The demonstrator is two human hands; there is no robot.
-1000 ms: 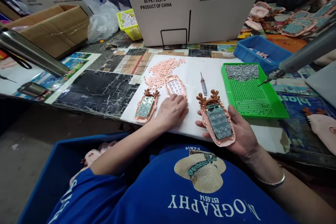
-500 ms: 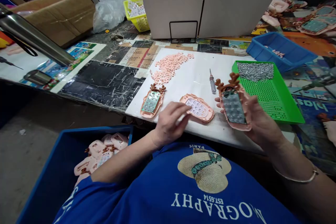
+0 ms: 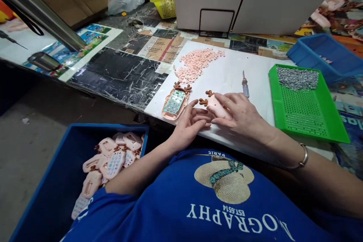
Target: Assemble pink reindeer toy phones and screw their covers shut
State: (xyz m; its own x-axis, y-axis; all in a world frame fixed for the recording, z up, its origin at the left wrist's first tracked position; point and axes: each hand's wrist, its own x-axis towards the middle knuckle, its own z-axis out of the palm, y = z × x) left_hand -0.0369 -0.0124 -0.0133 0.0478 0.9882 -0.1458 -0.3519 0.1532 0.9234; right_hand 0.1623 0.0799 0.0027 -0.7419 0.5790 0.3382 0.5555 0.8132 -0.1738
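My right hand point(image 3: 241, 115) grips a pink toy phone point(image 3: 218, 107) with brown antlers, its pink outer side turned up, low over the white board. Beside it, my left hand point(image 3: 188, 124) has loosely bent fingers held apart, with nothing visible in them; whether its fingertips touch the toy I cannot tell. Another pink toy phone half point(image 3: 175, 102), antlers at its top and a green circuit board showing, lies just left of that hand. Past my right hand lies a small screwdriver point(image 3: 245, 86). The keypad half is hidden from sight.
Small pink parts point(image 3: 195, 64) are heaped on the white board point(image 3: 232, 58). A green tray point(image 3: 307, 115) of metal screws and a blue tray point(image 3: 329, 58) stand right. Lower left, a blue bin point(image 3: 65, 159) holds several pink toy phones. A steel flask point(image 3: 51, 15) leans at upper left.
My right hand has moved left and turned the antlered half over, its circuit board now facing down. The keypad half has gone out of sight there. My left hand has drawn slightly back.
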